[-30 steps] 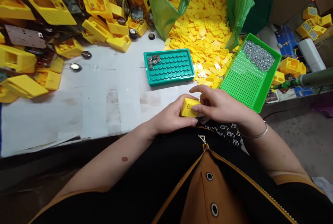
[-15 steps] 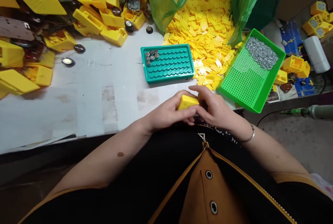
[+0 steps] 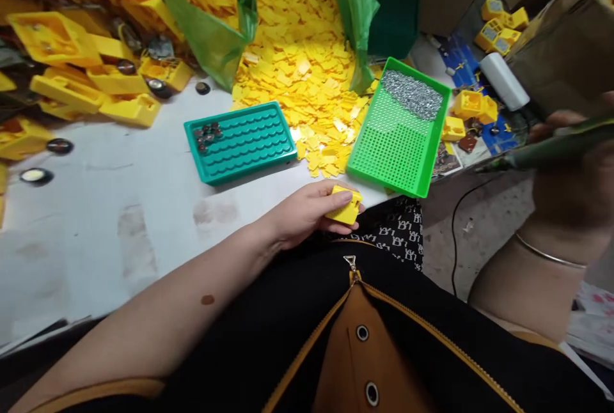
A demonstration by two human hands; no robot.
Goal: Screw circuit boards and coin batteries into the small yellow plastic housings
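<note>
My left hand (image 3: pixel 307 208) holds a small yellow plastic case (image 3: pixel 346 210) in front of my body, near the table's edge, with the thumb on top and the fingers beneath. Far to the right, my right hand (image 3: pixel 575 189) is wrapped round a dark green electric screwdriver (image 3: pixel 537 154), whose tip points left. Motion smears this hand, and the right edge of the view cuts off part of the tool. The bright green perforated tray (image 3: pixel 384 173), with a heap of small silver screws (image 3: pixel 415 94), lies between the two hands.
A teal tray (image 3: pixel 249 151) holds several small round metal parts at its left end. Behind it, flat yellow pieces (image 3: pixel 297 61) spill from a green plastic bag (image 3: pixel 211 29). Yellow housings with wires (image 3: pixel 129 106) crowd the left. A black cable (image 3: pixel 455 227) hangs at right.
My right hand has left the yellow case and swung right onto the electric screwdriver. My left hand keeps the case, now turned. The view has shifted to the right.
</note>
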